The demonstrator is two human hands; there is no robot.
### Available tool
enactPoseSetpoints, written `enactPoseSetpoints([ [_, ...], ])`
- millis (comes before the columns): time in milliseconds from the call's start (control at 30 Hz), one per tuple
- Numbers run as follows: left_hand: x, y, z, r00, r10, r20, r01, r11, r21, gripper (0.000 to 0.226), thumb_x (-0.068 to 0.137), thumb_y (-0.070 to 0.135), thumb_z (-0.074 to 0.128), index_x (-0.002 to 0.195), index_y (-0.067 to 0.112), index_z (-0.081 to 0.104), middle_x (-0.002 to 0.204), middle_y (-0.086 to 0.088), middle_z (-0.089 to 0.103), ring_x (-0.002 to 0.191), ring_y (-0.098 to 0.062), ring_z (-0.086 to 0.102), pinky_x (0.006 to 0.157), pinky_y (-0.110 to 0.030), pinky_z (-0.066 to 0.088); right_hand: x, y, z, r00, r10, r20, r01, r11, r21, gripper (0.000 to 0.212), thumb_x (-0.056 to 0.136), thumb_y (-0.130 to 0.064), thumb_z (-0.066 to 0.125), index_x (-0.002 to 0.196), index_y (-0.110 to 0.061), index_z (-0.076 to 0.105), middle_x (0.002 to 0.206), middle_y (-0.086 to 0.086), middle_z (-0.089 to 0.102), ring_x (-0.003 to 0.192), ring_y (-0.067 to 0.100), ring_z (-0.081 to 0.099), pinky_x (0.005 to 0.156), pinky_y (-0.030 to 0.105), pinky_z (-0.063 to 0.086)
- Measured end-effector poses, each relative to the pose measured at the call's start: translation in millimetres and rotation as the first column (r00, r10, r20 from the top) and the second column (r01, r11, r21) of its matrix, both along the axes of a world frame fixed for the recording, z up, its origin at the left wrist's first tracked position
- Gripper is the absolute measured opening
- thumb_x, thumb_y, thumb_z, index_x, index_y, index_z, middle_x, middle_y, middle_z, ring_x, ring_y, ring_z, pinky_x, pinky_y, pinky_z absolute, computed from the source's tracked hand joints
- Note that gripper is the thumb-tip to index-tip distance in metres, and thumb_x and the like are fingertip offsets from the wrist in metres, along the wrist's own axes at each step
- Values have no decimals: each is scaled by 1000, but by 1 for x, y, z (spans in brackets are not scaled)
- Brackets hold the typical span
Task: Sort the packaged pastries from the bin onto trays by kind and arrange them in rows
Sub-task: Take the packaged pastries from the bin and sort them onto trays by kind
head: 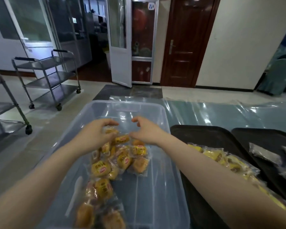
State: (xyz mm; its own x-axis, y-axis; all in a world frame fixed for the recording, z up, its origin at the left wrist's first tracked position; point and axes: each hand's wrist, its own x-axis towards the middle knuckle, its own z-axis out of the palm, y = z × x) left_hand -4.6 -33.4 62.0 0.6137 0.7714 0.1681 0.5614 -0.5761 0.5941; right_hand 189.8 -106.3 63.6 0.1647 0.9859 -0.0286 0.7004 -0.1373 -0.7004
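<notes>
Over the far end of the clear bin (162, 113), left hand (96, 134) and right hand (147, 131) are held spread above slippery packaged pastries (122, 156), which could be fumbled.

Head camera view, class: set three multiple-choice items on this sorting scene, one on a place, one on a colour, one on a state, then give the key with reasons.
1. Where do the yellow-wrapped packets lie?
A. On the metal cart
B. On the nearer black tray
C. On the floor

2. What colour are the trays?
A. Black
B. White
C. Red

3. What are the two hands doing?
A. Resting on a tray
B. Reaching into the clear bin over the pastries
C. Pushing a cart

Key:
1 B, the yellow packets sit in a line on the nearer black tray, right of the bin.
2 A, both that tray and the farther tray are black.
3 B, the left hand touches the packaged pastries in the clear bin, while the right hand hovers open above them.
</notes>
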Motion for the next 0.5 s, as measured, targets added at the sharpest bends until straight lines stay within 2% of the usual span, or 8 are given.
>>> enactPoseSetpoints([
  [100, 13, 41, -17, 999, 30, 17, -30, 999, 14, 45, 81, 32, 67, 124, 34, 53, 131, 11, 53, 118, -10, 50, 91, -26, 38, -18, 30, -21, 995, -56, 83, 61, 996, -65, 73, 84, -36, 69, 143, -15, 32, 135, 10, 52, 113, 26, 56, 75, 25, 41],
  [167, 20, 56, -43, 997, 82, 9, -82, 997, -1, 56, 83, 28, 65, 134, 25, 45, 138, 0, 48, 122, -18, 48, 90, -26, 36, -21, 39, -37, 976, -61, 209, 91, 986, -139, 70, 85, -31, 66, 143, -13, 30, 132, 16, 51, 116, 31, 53, 82, 30, 44],
  [267, 16, 66, -87, 962, 16, -271, -12, 1000, 14, 77, 78, 34, 69, 143, 24, 28, 148, -5, 32, 128, -27, 41, 101, -38, 38, -5, 40, -59, 891, 1, 454, 148, 944, -294, 69, 85, -23, 64, 143, -12, 29, 132, 19, 47, 120, 35, 48, 95, 36, 44],
  [333, 6, 73, -109, 939, 8, -343, -4, 1000, 12, 92, 73, 40, 73, 145, 29, 17, 154, -4, 16, 134, -32, 29, 107, -44, 32, 6, 43, -71, 846, 1, 532, 195, 930, -313, 66, 84, -19, 64, 141, -14, 31, 133, 18, 45, 124, 35, 44, 101, 37, 39],
  [400, 0, 75, -122, 938, 24, -347, -32, 999, -17, 105, 70, 48, 75, 147, 33, 5, 158, -4, -3, 140, -36, 16, 110, -45, 23, 5, 51, -83, 847, -47, 530, 228, 932, -282, 66, 82, -19, 68, 139, -15, 35, 134, 15, 43, 123, 36, 43, 100, 38, 39],
  [467, -2, 70, -135, 938, 8, -347, -34, 997, -70, 112, 66, 63, 71, 148, 38, -3, 155, -2, -24, 142, -39, 5, 112, -47, 18, -6, 56, -105, 889, -106, 446, 244, 933, -265, 74, 78, -31, 75, 139, -18, 35, 136, 14, 42, 122, 36, 45, 98, 41, 43],
  [500, -2, 66, -142, 942, 1, -335, -36, 994, -98, 113, 65, 68, 67, 147, 39, -4, 152, 0, -30, 142, -38, 3, 113, -46, 17, -12, 58, -119, 902, -102, 419, 231, 934, -271, 86, 74, -41, 77, 143, -21, 30, 141, 14, 38, 127, 36, 41, 101, 43, 43],
])
